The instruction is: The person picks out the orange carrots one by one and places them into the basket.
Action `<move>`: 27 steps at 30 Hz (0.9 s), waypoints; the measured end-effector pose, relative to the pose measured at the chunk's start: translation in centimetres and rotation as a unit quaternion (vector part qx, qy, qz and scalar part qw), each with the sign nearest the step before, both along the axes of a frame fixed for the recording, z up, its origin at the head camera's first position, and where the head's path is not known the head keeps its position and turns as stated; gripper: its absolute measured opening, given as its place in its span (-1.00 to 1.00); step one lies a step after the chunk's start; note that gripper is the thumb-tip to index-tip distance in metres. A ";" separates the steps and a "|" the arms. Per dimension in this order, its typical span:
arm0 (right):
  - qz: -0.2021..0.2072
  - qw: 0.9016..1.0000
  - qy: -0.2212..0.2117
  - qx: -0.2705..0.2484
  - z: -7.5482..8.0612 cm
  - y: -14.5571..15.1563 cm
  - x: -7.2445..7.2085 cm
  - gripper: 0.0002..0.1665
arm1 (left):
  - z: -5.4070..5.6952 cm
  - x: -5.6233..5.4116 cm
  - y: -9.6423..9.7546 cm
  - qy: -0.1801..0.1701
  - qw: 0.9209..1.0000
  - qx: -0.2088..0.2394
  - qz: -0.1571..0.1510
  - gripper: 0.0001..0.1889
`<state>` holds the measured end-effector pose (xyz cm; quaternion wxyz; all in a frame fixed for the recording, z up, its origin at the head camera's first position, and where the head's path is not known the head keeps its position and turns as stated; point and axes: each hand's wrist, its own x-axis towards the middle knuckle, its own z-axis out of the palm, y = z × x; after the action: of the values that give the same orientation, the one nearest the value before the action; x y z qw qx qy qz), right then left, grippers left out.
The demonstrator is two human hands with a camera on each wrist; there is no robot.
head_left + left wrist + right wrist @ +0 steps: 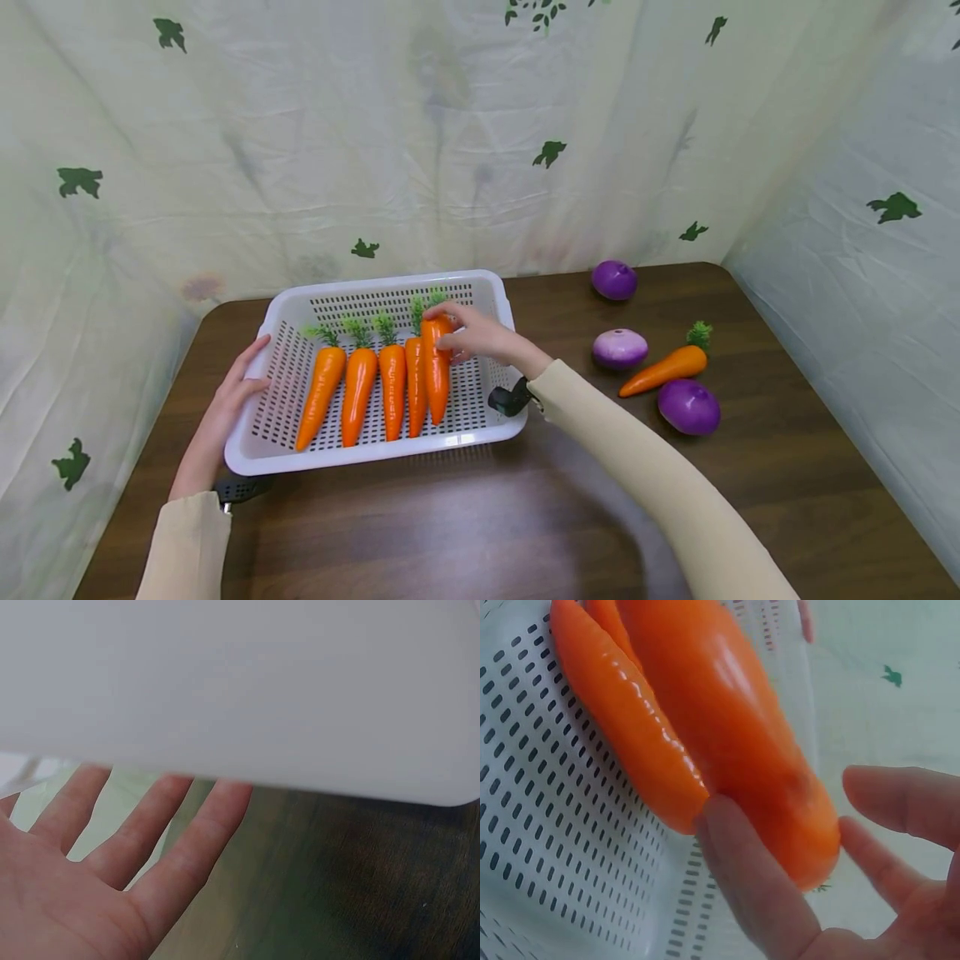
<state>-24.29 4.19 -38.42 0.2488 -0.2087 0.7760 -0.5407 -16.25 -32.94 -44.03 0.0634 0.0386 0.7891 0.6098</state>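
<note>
My right hand [480, 335] is over the right half of a white perforated plastic basket [255, 450], its thumb and a finger on either side of the thick end of an orange carrot [437, 371]. In the right wrist view, this carrot [727, 712] lies between thumb and finger, while another finger stands off it. Several more carrots [360, 396] with green tops lie side by side in the basket, tips toward me. At the basket's left side is my left hand [225, 412], fingers extended along the wall. The left wrist view shows those fingertips disappearing behind the white wall [240, 690].
On the wooden table [420, 533], right of the basket, lie a purple onion [614, 280] at the back, a paler purple onion [620, 348], another carrot [667, 369] and a third purple onion [688, 407]. A patterned curtain [337, 167] hangs behind the table.
</note>
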 end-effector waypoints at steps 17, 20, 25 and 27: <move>0.008 0.993 -0.025 0.117 -1.4 -1.4 0.3 -0.46 | -0.2 -0.2 -0.2 0.000 1.000 0.007 0.002 -0.37; 0.009 0.991 -0.039 0.127 -1.3 -1.3 0.5 -0.42 | -0.2 -0.2 -0.1 -0.001 1.000 0.010 0.003 -0.37; 0.008 0.989 -0.046 0.139 -1.1 -1.1 0.4 -0.41 | -0.1 -0.2 -0.1 -0.005 1.000 0.014 0.006 -0.37; 0.008 0.989 -0.037 0.142 -1.0 -0.9 0.4 -0.41 | -0.1 -0.1 -0.1 -0.006 1.000 0.008 0.006 -0.37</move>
<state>-23.90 3.28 -39.38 0.3089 -0.1568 0.8337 -0.4301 -16.39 -33.03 -44.09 0.0642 0.0310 0.7840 0.6166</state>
